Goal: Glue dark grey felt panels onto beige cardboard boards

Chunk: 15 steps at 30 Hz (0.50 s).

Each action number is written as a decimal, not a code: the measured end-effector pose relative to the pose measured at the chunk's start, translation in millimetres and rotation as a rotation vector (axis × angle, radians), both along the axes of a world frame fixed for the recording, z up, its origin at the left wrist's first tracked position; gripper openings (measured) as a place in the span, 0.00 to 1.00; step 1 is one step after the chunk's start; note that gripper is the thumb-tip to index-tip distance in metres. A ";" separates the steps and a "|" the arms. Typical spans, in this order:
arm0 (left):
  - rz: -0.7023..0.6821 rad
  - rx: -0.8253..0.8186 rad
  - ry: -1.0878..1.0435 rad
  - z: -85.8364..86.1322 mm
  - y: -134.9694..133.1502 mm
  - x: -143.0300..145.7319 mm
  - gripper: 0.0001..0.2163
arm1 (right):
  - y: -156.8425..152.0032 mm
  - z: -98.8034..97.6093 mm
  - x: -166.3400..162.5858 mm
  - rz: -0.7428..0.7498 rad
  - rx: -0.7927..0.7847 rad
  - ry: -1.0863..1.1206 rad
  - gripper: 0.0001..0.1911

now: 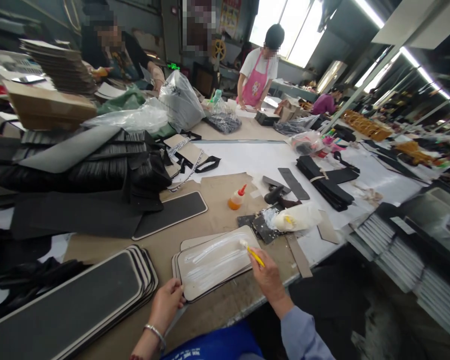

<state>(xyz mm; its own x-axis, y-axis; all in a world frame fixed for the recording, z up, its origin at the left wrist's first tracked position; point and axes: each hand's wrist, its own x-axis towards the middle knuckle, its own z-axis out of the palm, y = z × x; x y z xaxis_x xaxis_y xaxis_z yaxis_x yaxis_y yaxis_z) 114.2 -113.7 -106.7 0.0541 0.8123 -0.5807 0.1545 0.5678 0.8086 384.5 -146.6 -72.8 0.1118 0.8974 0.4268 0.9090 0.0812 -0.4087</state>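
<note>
My right hand (pixel 269 280) is closed on a yellow-handled brush (pixel 253 252) whose white tip rests on the top grey board (pixel 215 262) of a small stack. White glue streaks run across that board. My left hand (pixel 167 301), a bracelet on its wrist, pinches the stack's near left corner with curled fingers. A fanned pile of black-faced boards (pixel 71 305) lies to the left of it.
An orange glue bottle (pixel 237 198) and a white glue bottle (pixel 298 217) stand behind the stack. Black material piles (pixel 82 165), plastic bags (pixel 180 102) and black strips (pixel 324 182) crowd the table. Several people work at the far side. Trays (pixel 408 255) sit to the right.
</note>
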 end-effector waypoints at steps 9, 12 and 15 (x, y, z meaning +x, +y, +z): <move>0.037 -0.021 -0.005 -1.6 -0.6 1.8 0.09 | 4.2 -2.3 -5.4 0.109 -0.078 -0.043 0.12; 0.024 -0.014 0.011 -1.5 -0.8 1.3 0.09 | 10.2 3.0 -1.2 0.079 -0.034 -0.015 0.13; -0.006 -0.015 0.028 1.7 -0.9 0.7 0.10 | 26.5 2.9 7.6 0.004 -0.015 -0.055 0.12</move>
<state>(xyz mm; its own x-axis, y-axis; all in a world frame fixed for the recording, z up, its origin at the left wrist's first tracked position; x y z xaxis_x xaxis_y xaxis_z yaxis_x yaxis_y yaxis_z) 115.0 -114.6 -105.0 0.0428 0.8029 -0.5946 0.1804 0.5792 0.7950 392.1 -120.1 -69.8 0.0847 0.9041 0.4189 0.9297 0.0795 -0.3597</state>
